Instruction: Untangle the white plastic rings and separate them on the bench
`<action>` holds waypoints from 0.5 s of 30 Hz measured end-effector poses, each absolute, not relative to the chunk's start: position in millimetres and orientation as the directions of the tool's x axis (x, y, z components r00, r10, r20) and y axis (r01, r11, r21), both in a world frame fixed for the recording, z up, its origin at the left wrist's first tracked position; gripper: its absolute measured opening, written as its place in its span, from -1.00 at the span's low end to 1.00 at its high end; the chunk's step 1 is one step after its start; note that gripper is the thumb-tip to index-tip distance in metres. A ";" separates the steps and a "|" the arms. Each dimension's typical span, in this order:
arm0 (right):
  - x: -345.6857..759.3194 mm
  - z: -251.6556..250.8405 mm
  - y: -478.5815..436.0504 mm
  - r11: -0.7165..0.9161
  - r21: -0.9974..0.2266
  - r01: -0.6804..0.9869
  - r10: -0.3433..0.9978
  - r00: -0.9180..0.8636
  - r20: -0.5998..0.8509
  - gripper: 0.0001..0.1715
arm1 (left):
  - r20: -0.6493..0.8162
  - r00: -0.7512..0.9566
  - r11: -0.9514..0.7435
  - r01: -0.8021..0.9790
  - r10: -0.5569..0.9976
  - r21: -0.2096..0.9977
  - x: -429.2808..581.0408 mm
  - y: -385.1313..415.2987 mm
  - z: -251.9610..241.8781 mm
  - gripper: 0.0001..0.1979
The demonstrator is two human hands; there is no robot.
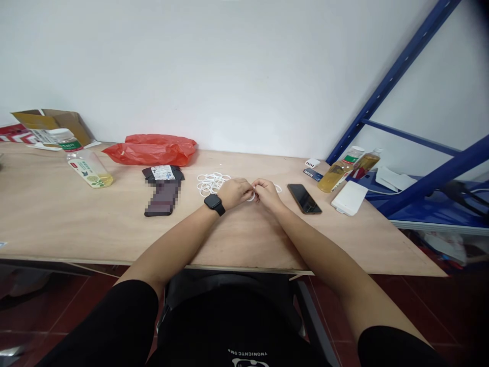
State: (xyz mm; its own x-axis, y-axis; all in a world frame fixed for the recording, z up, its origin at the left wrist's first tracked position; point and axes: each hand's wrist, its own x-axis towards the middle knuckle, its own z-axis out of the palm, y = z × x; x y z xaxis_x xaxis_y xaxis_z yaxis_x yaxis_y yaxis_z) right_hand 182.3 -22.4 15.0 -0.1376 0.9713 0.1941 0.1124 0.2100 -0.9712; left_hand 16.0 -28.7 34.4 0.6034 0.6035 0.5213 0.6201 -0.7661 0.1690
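- You have your left hand curled nearly closed, its fingertips pinched on a white ring.
- Your right hand is closed in a matching pinch from the other side; fingertips hide just how each hand grips.
- That ring is between your hands, over the wooden table.
- The step in hand looks like fine fingertip work on this one ring; what exactly you are doing to it cannot be told.
- The next move seems to call for light, steady pressure from both thumbs.
- A loose pile of white rings lies just beyond your left wrist; another ring lies beside your right hand, near the smartphone.
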 end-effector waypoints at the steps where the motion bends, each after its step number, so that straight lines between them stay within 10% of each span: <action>1: 182.3 14.6 -21.8 0.200 -0.974 0.102 0.973 -0.138 0.185 -0.92 | 0.526 0.603 -0.765 0.624 0.600 0.157 17.9 -28.5 33.5 -0.81; 15: 197.1 20.8 -13.5 0.163 -0.976 0.144 0.987 -0.027 0.160 -0.82 | 0.533 0.333 -0.577 0.716 0.778 0.394 13.0 -20.6 24.0 -0.71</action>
State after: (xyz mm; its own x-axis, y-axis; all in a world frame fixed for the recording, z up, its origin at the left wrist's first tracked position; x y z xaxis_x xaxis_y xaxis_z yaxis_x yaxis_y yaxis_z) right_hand 197.1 -13.5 20.8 -0.0270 0.9867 0.1603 0.1438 0.1625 -0.9762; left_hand 13.0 -20.6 24.0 0.3333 0.7778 0.5328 0.7157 -0.5766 0.3941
